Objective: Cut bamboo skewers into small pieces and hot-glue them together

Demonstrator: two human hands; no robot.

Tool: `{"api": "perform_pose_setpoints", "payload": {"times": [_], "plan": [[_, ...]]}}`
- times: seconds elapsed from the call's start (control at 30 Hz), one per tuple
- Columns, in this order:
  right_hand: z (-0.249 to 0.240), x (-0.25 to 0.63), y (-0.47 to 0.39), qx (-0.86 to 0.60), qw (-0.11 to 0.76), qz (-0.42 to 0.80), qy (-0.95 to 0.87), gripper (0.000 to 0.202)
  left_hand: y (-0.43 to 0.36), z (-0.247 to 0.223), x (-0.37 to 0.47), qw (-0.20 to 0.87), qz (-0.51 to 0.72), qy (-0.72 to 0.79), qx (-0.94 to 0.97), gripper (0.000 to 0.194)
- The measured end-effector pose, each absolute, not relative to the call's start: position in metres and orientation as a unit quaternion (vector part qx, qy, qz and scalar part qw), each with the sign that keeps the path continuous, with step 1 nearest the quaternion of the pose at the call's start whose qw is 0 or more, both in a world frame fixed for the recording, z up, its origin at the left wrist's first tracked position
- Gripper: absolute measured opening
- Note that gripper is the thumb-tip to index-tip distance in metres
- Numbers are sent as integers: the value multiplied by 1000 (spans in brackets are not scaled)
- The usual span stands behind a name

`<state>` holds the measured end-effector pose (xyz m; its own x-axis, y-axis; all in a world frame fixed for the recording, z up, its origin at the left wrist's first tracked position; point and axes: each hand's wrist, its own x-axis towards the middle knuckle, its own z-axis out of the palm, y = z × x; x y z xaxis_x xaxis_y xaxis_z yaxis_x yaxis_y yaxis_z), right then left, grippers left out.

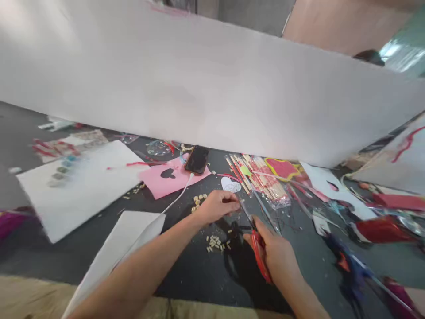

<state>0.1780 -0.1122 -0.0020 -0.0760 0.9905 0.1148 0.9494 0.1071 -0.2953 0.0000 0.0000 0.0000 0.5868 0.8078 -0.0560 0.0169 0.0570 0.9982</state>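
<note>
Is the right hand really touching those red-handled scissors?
Touching. The head view shows it plainly: the right hand is wrapped around the red handles of the scissors.

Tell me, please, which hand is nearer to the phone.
The left hand is nearer, in front of the phone and slightly right; the right hand, holding scissors, is farther right and closer to the person.

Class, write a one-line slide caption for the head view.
Right hand holding red-handled scissors, close to the left hand, over a dark, cluttered table.
</note>
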Motion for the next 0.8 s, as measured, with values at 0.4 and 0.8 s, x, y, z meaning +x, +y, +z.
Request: {"api": "perform_pose_setpoints", "payload": {"times": [0.4,0.8], "plan": [[7,176,-116,-664,112,55,-738,53,6,-5,-5,677,295,287,610,13],[6,173,-121,-603,92,-99,-786,46,7,-5,-10,714,226,257,610,16]]}}
